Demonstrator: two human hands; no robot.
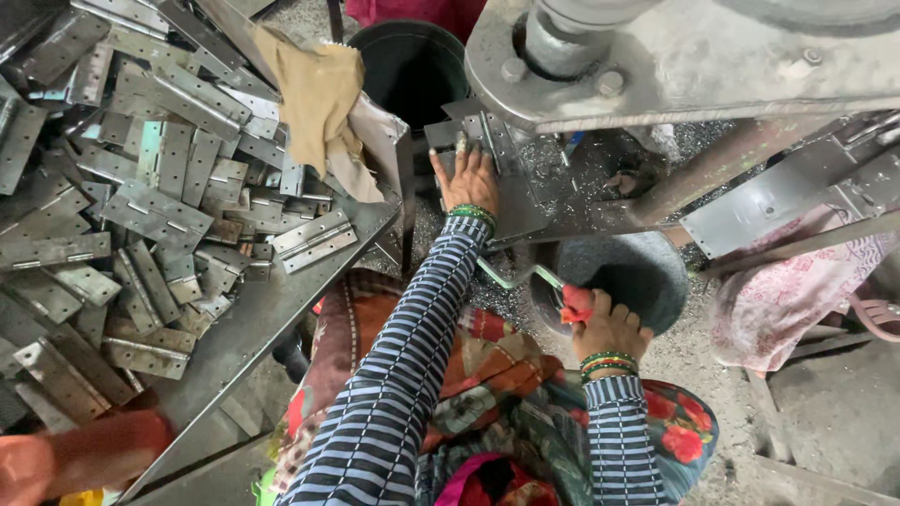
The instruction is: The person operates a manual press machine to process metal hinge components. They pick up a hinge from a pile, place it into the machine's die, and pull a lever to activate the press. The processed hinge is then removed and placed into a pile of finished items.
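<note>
Your hands at the press — one on the handle, one on the plate.

Nearest you, your right hand [611, 328] is closed round the red-wrapped bent metal lever handle [574, 304]. Farther off, your left hand [467, 178], fingers spread, presses the flat grey steel hinge plate [495, 161] on the machine bed, its long axis running away from you, tilted slightly left. If the lever moves while those fingertips rest there, they could be pinched — or the plate may skew.

Grey steel hinges [159, 215], a tan rag [314, 98], a blue-striped sleeve [412, 347], green bangles [473, 214].
</note>
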